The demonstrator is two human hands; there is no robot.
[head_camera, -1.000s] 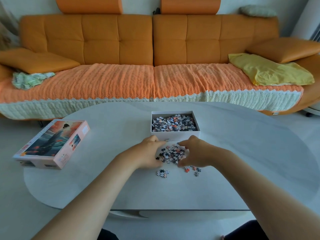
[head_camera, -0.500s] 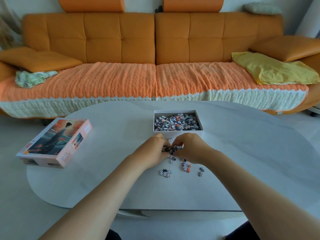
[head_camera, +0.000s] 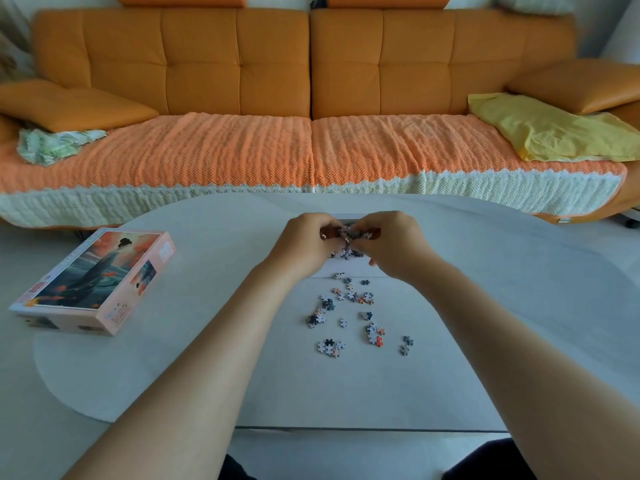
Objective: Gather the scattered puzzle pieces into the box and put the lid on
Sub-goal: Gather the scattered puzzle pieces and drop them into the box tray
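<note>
My left hand [head_camera: 304, 242] and my right hand [head_camera: 389, 242] are cupped together over the white box [head_camera: 346, 270], holding a clump of puzzle pieces [head_camera: 348, 234] between their fingers. The hands hide most of the box; only its near wall and a strip of its far rim show. Several loose puzzle pieces [head_camera: 353, 317] lie scattered on the pale table [head_camera: 502, 323] just in front of the box. The pink lid [head_camera: 95, 278], printed with a picture of a figure, lies at the table's left edge.
An orange sofa [head_camera: 311, 98] with a knitted cover runs along behind the table. A yellow cloth [head_camera: 547, 133] lies on its right end and a green patterned cloth [head_camera: 55, 145] on its left. The table's near edge is rounded.
Both hands closed around a heap of pieces on the table, then lifted it away from me to over the box. Several pieces stayed behind on the table.
</note>
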